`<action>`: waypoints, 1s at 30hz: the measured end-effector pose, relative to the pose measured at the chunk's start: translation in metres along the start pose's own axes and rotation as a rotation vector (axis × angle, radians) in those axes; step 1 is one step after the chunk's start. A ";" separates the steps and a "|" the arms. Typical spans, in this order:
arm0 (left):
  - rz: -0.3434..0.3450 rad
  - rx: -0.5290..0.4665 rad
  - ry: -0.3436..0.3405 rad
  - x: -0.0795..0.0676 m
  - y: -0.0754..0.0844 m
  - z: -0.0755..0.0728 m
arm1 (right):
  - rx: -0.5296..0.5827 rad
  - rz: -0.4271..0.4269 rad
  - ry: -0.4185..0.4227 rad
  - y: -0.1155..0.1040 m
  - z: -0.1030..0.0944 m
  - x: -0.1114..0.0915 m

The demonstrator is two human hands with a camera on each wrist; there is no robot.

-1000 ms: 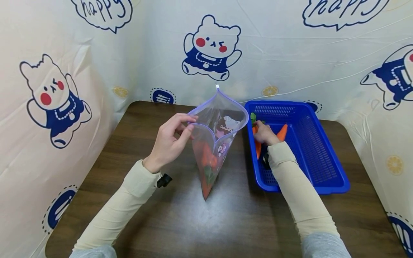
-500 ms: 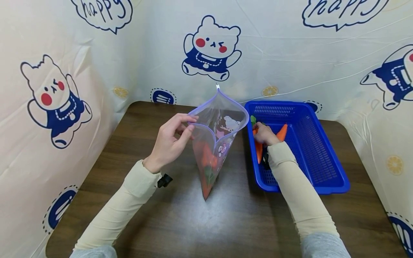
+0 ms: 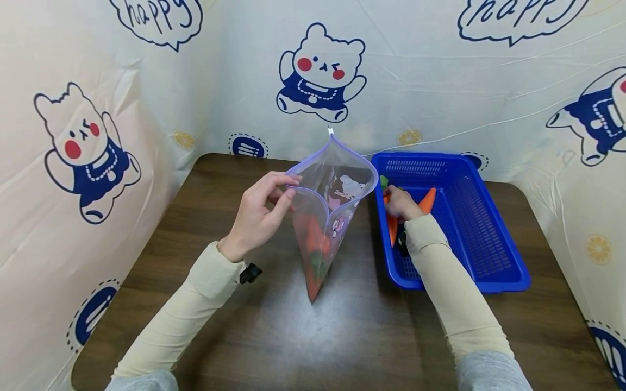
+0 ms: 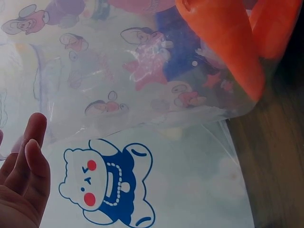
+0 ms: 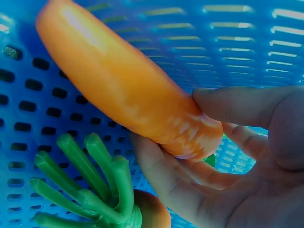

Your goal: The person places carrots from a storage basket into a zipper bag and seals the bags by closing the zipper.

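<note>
A clear zip bag (image 3: 313, 191) with a purple rim stands open-mouthed mid-table. Orange carrots (image 4: 225, 40) show through its wall, low in the bag. At the rim's left side, my left hand (image 3: 256, 217) pinches the edge between thumb and fingers. Inside the blue basket, my right hand (image 3: 402, 203) reaches down along the left wall. There it grips a carrot (image 5: 118, 80) near its thick end, thumb on one side and fingers on the other. Another carrot (image 5: 154, 211) with green stalks lies beside the fingers in the right wrist view.
The blue perforated basket (image 3: 494, 222) stands right of the bag on a brown wooden table (image 3: 274, 336). One carrot's orange tip (image 3: 427, 201) sticks out past the right hand. A printed cloth (image 3: 235, 81) surrounds the table at the back and sides.
</note>
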State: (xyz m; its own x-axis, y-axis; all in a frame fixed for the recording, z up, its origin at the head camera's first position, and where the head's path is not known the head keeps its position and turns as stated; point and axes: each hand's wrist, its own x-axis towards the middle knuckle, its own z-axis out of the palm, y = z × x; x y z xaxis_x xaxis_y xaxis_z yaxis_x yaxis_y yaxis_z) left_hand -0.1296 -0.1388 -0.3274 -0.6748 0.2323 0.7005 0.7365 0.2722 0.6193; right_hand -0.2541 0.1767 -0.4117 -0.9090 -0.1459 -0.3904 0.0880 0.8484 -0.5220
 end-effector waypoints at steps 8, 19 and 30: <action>0.003 0.006 -0.002 0.001 0.000 0.000 | -0.004 -0.006 0.000 0.001 0.000 0.001; -0.018 0.016 -0.005 0.001 0.002 0.000 | -0.010 -0.015 0.015 0.002 -0.001 -0.004; -0.011 0.022 0.002 0.001 0.001 0.000 | -0.013 -0.031 0.067 0.004 -0.008 -0.005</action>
State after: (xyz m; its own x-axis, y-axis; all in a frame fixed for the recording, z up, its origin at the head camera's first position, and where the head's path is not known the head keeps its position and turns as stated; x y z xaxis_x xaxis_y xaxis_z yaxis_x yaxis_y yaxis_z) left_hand -0.1295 -0.1381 -0.3261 -0.6830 0.2277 0.6940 0.7276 0.2952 0.6192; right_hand -0.2520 0.1845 -0.4056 -0.9363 -0.1384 -0.3226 0.0544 0.8506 -0.5230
